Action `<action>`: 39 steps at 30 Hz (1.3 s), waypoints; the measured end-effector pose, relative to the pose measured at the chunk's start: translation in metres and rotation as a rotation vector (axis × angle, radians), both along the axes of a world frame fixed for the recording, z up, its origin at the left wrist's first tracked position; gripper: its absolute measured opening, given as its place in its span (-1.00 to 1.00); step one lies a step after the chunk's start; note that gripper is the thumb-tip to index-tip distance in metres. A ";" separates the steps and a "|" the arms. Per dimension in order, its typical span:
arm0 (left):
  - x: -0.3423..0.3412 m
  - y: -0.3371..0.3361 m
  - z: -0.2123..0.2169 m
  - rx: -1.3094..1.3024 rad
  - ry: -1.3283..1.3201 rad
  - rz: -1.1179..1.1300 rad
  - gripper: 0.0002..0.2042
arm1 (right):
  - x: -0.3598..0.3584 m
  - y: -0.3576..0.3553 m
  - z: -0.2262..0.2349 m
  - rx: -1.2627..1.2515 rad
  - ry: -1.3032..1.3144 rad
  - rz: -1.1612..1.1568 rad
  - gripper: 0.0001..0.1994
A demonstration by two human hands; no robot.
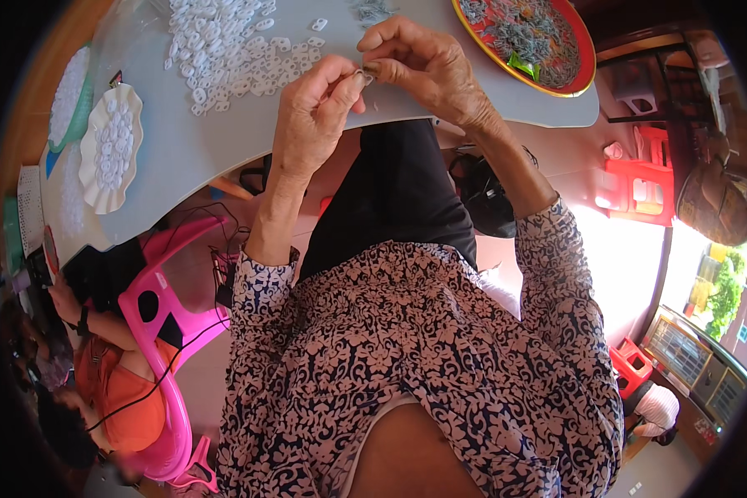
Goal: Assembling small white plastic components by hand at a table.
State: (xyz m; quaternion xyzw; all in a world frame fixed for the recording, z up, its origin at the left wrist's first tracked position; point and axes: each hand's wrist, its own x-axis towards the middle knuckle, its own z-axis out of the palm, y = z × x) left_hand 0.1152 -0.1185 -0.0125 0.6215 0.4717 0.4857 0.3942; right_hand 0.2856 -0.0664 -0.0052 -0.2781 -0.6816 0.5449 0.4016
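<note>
Above the table's near edge, my left hand [314, 108] and my right hand [427, 73] meet, thumbs and fingers pinched together. Between their fingertips is a small pale piece [365, 75], ring-like where it shows; the fingers cover most of it. Beyond my left hand lies a loose spread of small white plastic pieces with holes [245, 62]. To the right of my right hand stands a round red tray with a yellow rim [588, 70], heaped with small grey pieces [533, 41] and a bright green scrap [523, 66].
On the grey table [195, 145], a white scalloped dish [100, 199] and a green basket [81, 124] at left hold white pieces. Few grey bits [373, 10] lie at the far edge. A person in orange [129, 398] sits by a pink chair [162, 319]; red stools [639, 187] stand right.
</note>
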 end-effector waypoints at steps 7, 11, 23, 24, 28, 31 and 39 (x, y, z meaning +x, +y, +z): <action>-0.001 -0.002 -0.002 0.023 -0.032 -0.010 -0.86 | 0.001 0.000 0.003 0.051 -0.033 0.047 -0.86; -0.002 -0.001 -0.004 0.039 -0.034 -0.019 -0.85 | 0.000 0.000 0.003 0.055 -0.065 0.022 -0.83; 0.006 -0.002 -0.005 0.093 -0.107 0.019 -0.90 | -0.002 -0.002 0.007 0.088 -0.162 -0.020 -0.79; 0.005 -0.003 -0.005 0.094 -0.107 0.021 -0.90 | -0.001 -0.003 0.009 0.059 -0.173 -0.033 -0.79; 0.003 -0.003 -0.006 0.097 -0.091 0.006 -0.88 | -0.003 -0.003 0.007 0.047 -0.128 -0.051 -0.78; 0.001 -0.005 -0.004 0.063 -0.078 -0.003 -0.88 | -0.003 -0.003 0.004 0.053 -0.123 -0.031 -0.80; 0.007 -0.005 -0.002 0.105 -0.118 0.042 -0.90 | -0.010 -0.009 0.005 0.107 -0.146 -0.128 -0.79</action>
